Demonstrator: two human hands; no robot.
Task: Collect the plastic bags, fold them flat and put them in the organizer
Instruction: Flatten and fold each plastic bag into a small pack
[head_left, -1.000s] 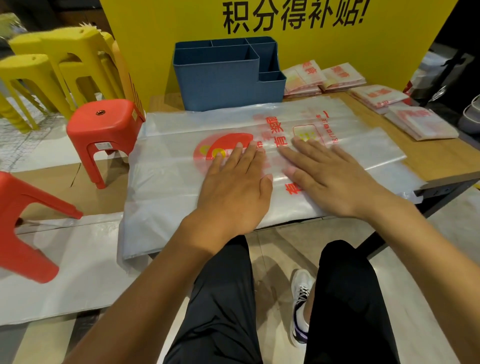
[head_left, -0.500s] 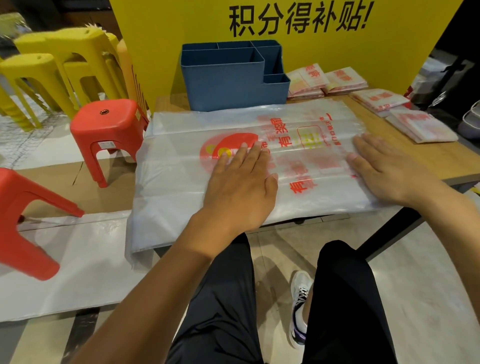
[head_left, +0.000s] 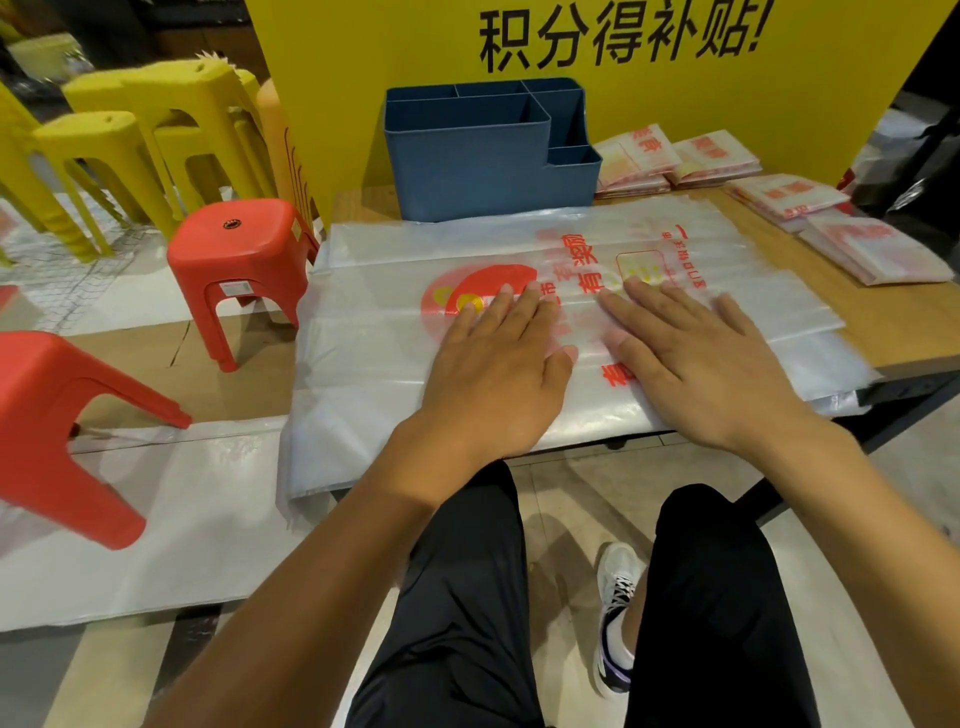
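Your left hand (head_left: 498, 358) and right hand (head_left: 696, 364) both lie flat, fingers straight, pressing the plastic bag (head_left: 395, 332); neither grip closes on anything. The bag is spread on the counter (head_left: 893, 322) just in front of the blue organizer (head_left: 467, 171), its long axis running left to right, parallel to the organizer's front wall, red print toward the right half. Its left end hangs past the counter edge, away from the organizer, and that is your likely trouble: slick film could slide off that side or trap air and crease crooked if you lift both palms together. Folded bags (head_left: 878, 254) lie right of the organizer.
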